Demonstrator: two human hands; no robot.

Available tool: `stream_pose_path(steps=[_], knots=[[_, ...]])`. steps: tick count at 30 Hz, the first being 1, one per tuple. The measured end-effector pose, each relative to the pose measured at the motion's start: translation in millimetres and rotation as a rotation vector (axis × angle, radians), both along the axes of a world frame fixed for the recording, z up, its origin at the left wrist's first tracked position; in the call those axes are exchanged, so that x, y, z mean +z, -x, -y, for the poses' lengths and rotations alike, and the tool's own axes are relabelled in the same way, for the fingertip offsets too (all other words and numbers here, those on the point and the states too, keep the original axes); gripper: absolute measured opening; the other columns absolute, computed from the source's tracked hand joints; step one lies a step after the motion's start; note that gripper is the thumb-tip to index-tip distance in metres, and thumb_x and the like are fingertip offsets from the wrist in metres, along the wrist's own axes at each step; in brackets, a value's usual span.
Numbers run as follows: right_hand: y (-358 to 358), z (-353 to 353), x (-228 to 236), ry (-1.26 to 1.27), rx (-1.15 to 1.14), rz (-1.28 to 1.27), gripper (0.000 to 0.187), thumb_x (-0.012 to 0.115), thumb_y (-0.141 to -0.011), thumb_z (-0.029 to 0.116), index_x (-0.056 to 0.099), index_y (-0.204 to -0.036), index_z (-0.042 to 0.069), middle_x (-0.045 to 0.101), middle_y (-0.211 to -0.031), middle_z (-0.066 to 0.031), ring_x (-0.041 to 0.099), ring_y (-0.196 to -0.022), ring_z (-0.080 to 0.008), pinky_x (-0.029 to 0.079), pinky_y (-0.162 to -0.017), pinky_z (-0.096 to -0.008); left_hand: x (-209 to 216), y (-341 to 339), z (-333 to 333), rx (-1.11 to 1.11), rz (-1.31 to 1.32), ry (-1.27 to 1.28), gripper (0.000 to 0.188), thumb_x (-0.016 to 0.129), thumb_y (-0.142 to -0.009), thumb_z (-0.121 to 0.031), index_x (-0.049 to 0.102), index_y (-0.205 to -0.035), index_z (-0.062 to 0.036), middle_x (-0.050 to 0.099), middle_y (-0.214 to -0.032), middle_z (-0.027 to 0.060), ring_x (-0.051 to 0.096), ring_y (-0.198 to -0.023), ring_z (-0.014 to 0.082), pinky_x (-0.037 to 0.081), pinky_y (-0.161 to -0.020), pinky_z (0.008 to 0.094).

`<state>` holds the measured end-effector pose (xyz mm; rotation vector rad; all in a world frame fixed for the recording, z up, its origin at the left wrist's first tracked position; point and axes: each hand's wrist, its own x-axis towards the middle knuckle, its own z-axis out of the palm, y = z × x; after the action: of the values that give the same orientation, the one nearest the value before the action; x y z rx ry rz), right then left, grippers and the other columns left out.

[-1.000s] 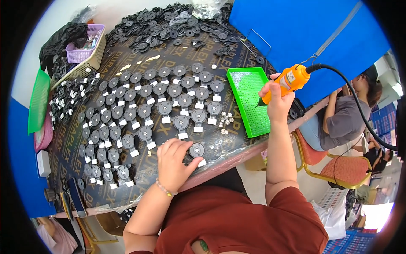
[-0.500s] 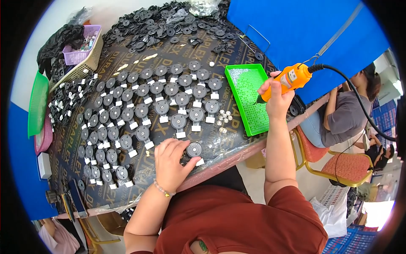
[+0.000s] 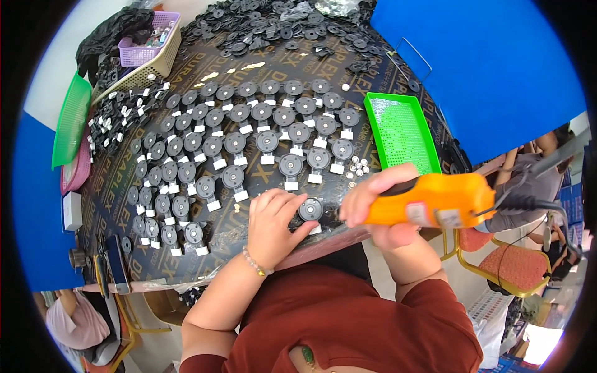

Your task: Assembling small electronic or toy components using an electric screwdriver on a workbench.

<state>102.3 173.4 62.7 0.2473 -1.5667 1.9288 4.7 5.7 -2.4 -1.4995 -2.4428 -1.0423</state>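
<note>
– Across toward the left hand point(image 3: 272, 225) swung the right hand point(image 3: 364, 202), and with it the orange power tool point(image 3: 435, 199), off its spot beside the green tray point(image 3: 376, 127)! The head view had shifted too, so the whole table point(image 3: 219, 245) sat further right.

– And the grip on that tool?

– Fully wrapped, fingers round the smooth, rounded barrel, nose aimed left. Its tip I couldn't tell; the fingers covered it. Behind trailed a ribbed black cable point(image 3: 528, 202).

– What about the left?

– Steady! Thumb and forefinger stayed curved narrowly around one black disc point(image 3: 310, 210), matte, ringed, with a bright metal centre. It lay flat at the near edge, just left of the right hand, and the thumb met the squarish white block point(image 3: 316, 229) on its near side. A beaded bracelet point(image 3: 253, 261) circled the wrist.

– Plenty of company on that dark, letter-printed surface?

– Loads! Rows of matching discs point(image 3: 267, 142) fanned out beyond the hand, each round plate paired with a chalk-white block. Small silvery cylinders point(image 3: 359, 166) clustered near the tray, whose shallow walls framed a dotted floor, glinting pale at the far end.

– And further back?

– One jumbled heap of black discs point(image 3: 286, 31), a lattice-sided lilac basket point(image 3: 137, 57) to the left, and a flat blue panel point(image 3: 485, 74) to the right.
</note>
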Motion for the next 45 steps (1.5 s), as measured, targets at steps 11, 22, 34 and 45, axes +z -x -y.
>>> stream_pose_path(steps=[11,22,34,45], knots=[[15.5,10.6,-17.9,0.177,0.258,-0.042,0.06,0.08,-0.074,0.038,0.044,-0.108,0.004,0.058,-0.075,-0.0073,0.058,-0.067,-0.015,0.049,-0.062,-0.0275,0.6,-0.4,-0.4,-0.012,-0.01,-0.036,0.046,0.079,-0.064,-0.026,0.065,-0.104,-0.0084,0.062,-0.098,0.0033,0.054,-0.1,0.0244,0.039,-0.083,0.0382],[20.3,14.8,-25.2,-0.003,0.244,0.048,0.058,0.086,-0.067,0.03,0.048,-0.103,0.006,0.058,-0.074,-0.0016,0.057,-0.066,-0.0089,0.045,-0.06,-0.0218,2.6,0.3,0.5,-0.024,-0.011,-0.008,0.042,0.076,-0.067,-0.022,0.064,-0.105,-0.0078,0.061,-0.097,0.0039,0.054,-0.099,0.0244,0.04,-0.084,0.0385],[-10.8,-54.5,14.3,0.011,-0.172,-0.151,0.063,0.07,-0.079,0.049,0.047,-0.111,-0.001,0.057,-0.068,-0.0098,0.057,-0.054,-0.0174,0.049,-0.052,-0.0307,38.2,6.8,-19.9,0.024,-0.183,0.227,0.058,0.068,-0.078,-0.031,0.049,-0.129,-0.0103,0.043,-0.137,0.0124,0.043,-0.12,0.0316,0.035,-0.097,0.0466],[-13.9,-138.5,-20.9,-0.161,-0.614,0.019,0.039,0.063,-0.09,0.031,0.049,-0.107,-0.001,0.056,-0.068,-0.0055,0.055,-0.056,-0.0143,0.047,-0.053,-0.0273,33.9,20.5,-10.0,0.016,-0.294,0.303,0.03,0.065,-0.077,-0.016,0.065,-0.106,-0.0076,0.064,-0.112,0.0039,0.048,-0.118,0.0245,0.035,-0.096,0.0413]])
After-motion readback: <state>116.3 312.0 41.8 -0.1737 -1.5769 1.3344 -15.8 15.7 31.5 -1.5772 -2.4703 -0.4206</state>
